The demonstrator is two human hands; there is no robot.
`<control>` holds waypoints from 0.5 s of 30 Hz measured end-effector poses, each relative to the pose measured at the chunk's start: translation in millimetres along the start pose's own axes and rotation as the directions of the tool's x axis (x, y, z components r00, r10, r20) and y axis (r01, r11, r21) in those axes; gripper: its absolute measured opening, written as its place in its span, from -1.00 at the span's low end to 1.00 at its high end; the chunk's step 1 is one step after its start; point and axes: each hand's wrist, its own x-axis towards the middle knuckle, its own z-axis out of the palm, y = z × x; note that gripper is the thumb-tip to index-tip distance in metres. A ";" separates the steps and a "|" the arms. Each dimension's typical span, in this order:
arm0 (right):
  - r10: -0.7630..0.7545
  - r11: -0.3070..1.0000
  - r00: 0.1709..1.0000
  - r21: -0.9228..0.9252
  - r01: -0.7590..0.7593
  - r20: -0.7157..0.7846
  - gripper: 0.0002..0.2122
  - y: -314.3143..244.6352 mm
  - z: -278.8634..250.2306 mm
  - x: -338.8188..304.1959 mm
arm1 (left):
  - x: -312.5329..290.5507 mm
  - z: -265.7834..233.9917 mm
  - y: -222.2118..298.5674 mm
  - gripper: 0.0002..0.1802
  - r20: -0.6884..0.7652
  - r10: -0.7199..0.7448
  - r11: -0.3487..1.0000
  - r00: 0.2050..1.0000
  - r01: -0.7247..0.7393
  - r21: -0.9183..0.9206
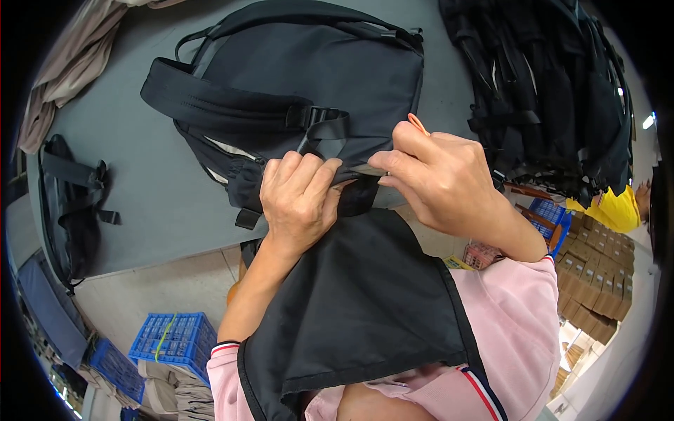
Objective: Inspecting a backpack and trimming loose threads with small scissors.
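A black backpack (pixel 330 81) lies on the grey table, its padded shoulder strap (pixel 210 98) across the near side and a buckle with webbing (pixel 321 118) beside my hands. My left hand (pixel 298 193) is closed on the backpack's near edge, thumb and fingers pinching the fabric. Just to its right, my right hand (pixel 442 175) is closed around a small tool with an orange loop (pixel 419 124) poking out above the knuckles. A thin greyish piece (pixel 366 170) shows between the two hands. Most of the tool is hidden by my fingers, so its exact kind is unclear.
More black backpacks (pixel 533 91) are heaped at the right of the grey table (pixel 147 210). Another black bag (pixel 74 203) lies at its left edge, beige fabric (pixel 70 77) at the far left. Blue crates (pixel 175 340) stand on the floor; cartons (pixel 597 274) are stacked right, near a person's yellow sleeve (pixel 611 209).
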 end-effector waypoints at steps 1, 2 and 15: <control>-0.003 1.000 1.000 0.000 0.003 0.002 -0.72 1.1 0.2 -0.5 | 0.1 0.3 -0.2 -0.75 -0.002 -0.002 1.000 1.000 0.002 0.001; -0.011 1.000 0.999 -0.021 0.011 -0.032 -0.72 3.3 1.5 -1.3 | 0.1 0.6 -0.6 -0.75 -0.005 0.000 1.000 1.000 -0.001 -0.015; -0.315 0.949 0.949 -0.023 0.315 0.024 -0.77 30.9 -0.5 16.3 | 1.0 -0.8 0.3 -0.73 0.012 -0.010 0.999 1.000 0.010 -0.032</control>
